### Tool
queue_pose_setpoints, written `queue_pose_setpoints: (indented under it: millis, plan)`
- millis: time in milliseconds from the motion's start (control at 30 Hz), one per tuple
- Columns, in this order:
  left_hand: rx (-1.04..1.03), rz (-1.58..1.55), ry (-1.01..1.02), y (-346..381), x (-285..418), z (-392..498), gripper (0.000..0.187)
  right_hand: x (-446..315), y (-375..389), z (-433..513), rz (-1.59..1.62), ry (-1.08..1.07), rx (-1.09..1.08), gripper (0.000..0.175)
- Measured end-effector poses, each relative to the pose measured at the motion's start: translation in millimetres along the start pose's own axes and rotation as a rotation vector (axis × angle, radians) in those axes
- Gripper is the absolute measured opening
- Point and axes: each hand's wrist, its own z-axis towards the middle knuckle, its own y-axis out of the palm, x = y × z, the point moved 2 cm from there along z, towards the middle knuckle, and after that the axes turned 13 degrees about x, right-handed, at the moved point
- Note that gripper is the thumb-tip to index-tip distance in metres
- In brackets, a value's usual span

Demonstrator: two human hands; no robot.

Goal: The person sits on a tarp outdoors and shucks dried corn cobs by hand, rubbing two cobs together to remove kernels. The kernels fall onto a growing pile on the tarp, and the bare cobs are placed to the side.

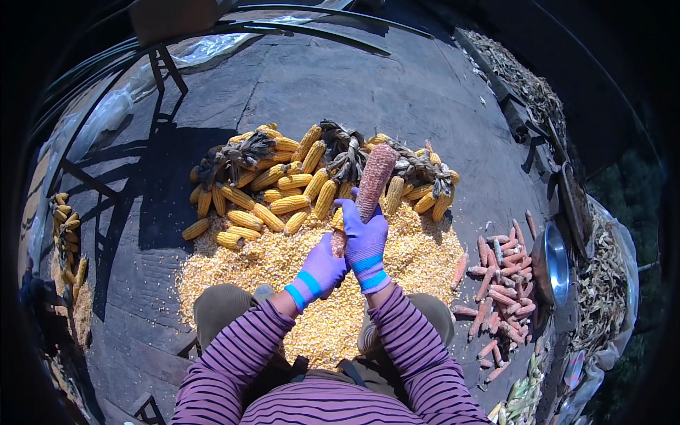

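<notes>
My right hand (365, 241), in a purple knit glove with blue bands, grips a thick, reddish bare corn cob (376, 178) that points up and away. Lower and to its left, my left hand (323, 268), gloved alike, holds a partly shelled ear of corn (338, 243). Yellow kernels (337, 219) still cover that ear's far end. The two hands touch or nearly touch, and the cobs cross close together. Beneath them spreads a heap of loose kernels (239, 271). Beyond it lie unshelled yellow ears (289, 204), some tied in bunches by dry husks (345, 151).
A pile of bare cobs (502, 287) lies at the right beside a metal basin (555, 264). Dry husks (597, 287) line the right edge. More ears (69, 239) lie far left, near another person (40, 303). A wooden frame (169, 69) stands upper left on dark paving (319, 79).
</notes>
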Motion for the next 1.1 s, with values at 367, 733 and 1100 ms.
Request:
queue_pose_setpoints:
  millis: [367,733,1100]
  plan:
    - [-0.387,-0.572,-0.371,-23.6,39.2,-20.7,0.030,-8.3,-16.2,27.0,0.351,0.224,-0.133,0.044]
    - [-0.234,-0.263,-0.190,-9.6,32.9,-16.5,0.027,2.9,-4.0,12.9,0.238,-0.022,0.007,0.032]
    - [0.017,0.135,0.183,-16.6,13.9,0.1,0.048,-9.1,-12.2,17.6,0.436,0.302,-0.226,0.040]
